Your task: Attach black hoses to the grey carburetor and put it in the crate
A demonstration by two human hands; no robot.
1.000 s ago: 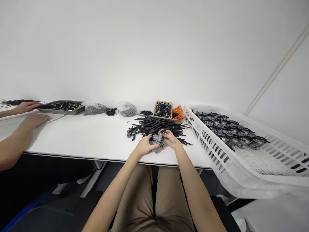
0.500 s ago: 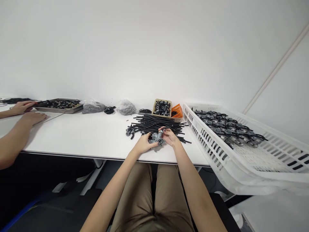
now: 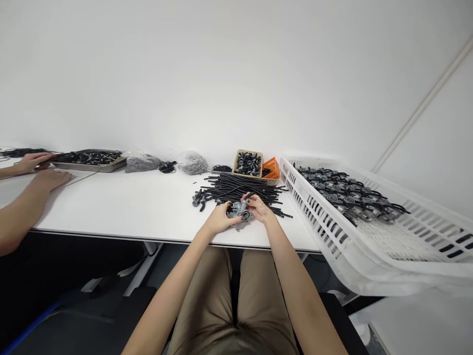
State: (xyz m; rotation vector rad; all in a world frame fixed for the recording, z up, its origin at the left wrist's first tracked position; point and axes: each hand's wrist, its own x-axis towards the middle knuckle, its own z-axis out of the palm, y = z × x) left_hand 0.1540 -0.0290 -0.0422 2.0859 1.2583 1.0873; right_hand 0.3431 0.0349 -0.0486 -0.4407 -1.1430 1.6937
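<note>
Over the near part of the white table, my left hand (image 3: 219,219) is closed around a grey metal carburetor (image 3: 238,211), thumb across its front near a round opening. My right hand (image 3: 260,209) pinches a short black hose (image 3: 249,195) at the carburetor's upper right. The fingers partly hide where hose and metal meet. Just beyond my hands lies a pile of straight black hoses (image 3: 236,185). To its left sit a few small black and grey fittings (image 3: 198,199).
A white slatted crate (image 3: 314,209) at right holds rows of carburetors (image 3: 343,190). Behind the hoses stand a beige basket (image 3: 234,165) of fittings and an orange basket (image 3: 274,166). Bagged parts (image 3: 192,163) and a metal tray (image 3: 107,167) line the wall. Another person's hands (image 3: 50,180) rest at far left.
The black hose at the carburetor's top now points more up and to the right, and my right fingers have shifted slightly on it. My left hand keeps its hold.
</note>
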